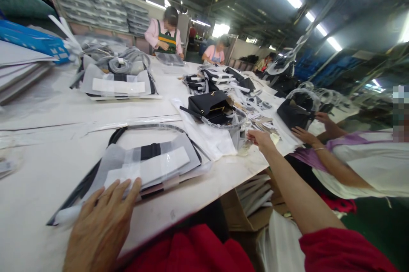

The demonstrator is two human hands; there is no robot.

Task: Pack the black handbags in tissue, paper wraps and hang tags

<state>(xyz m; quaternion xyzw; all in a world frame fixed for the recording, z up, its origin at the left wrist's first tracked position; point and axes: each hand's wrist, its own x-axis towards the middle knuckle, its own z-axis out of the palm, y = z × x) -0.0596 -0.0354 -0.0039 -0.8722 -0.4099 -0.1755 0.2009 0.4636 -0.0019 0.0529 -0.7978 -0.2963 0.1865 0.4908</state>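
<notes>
My left hand (104, 223) lies flat, fingers spread, on the near edge of a black handbag (151, 151) that rests on the table. White paper sheets (166, 162) and translucent wrapping cover its front, and its dark handle (140, 127) loops out behind. My right hand (261, 139) reaches out to the table's right edge, its fingers drawn together beside some clear plastic (242, 143); what they pinch, if anything, is too small to make out. Just beyond it stands an open black handbag (212, 108) with a plastic-wrapped handle, on white sheeting (214, 140).
Another wrapped bag (119, 87) sits farther back on the white table (67, 148). Black bags and paper scraps (258, 121) pile up beyond. At right a co-worker's hands (305, 136) hold a black bag (294, 112). A cardboard box (236, 212) stands below the table edge.
</notes>
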